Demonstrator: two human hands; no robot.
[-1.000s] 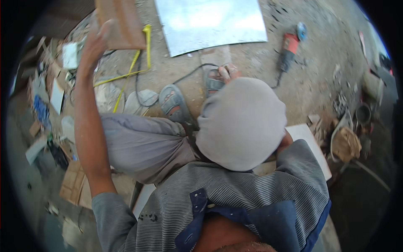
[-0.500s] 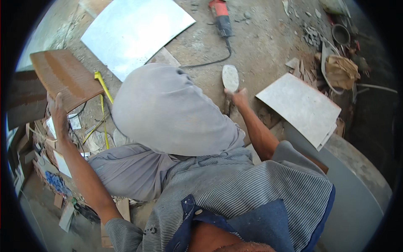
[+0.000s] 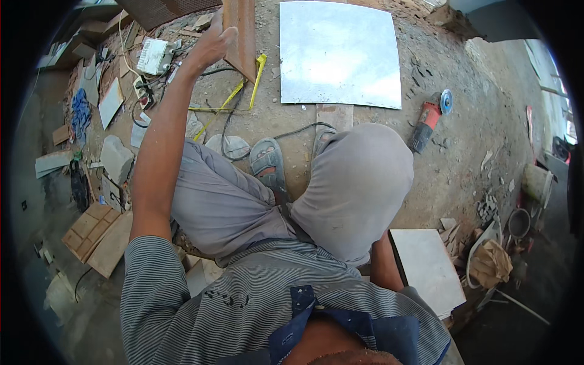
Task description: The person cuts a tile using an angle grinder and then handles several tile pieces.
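Note:
My left hand (image 3: 213, 45) is closed on the edge of a brown tile (image 3: 242, 33), which stands tilted at the top of the view. Just behind it, another dark brown panel (image 3: 167, 11) shows in part. A yellow measuring tape (image 3: 258, 70) lies bent on the ground below the tile. My right forearm (image 3: 384, 264) passes under my right knee, and the hand itself is hidden. To the right of the brown tile a large pale square tile (image 3: 340, 55) lies flat on the ground.
An angle grinder (image 3: 428, 120) lies to the right, its cable running past my feet. Pale tiles (image 3: 426, 264) are stacked by my right side, near a crumpled brown bag (image 3: 491, 263). A white electrical box (image 3: 155, 56), wires and broken tile pieces (image 3: 117, 158) crowd the left.
The view has swung left, so the pale tile and grinder sit farther right. My left hand and the brown tile have moved forward. My right hand and its white-headed tool have gone from sight.

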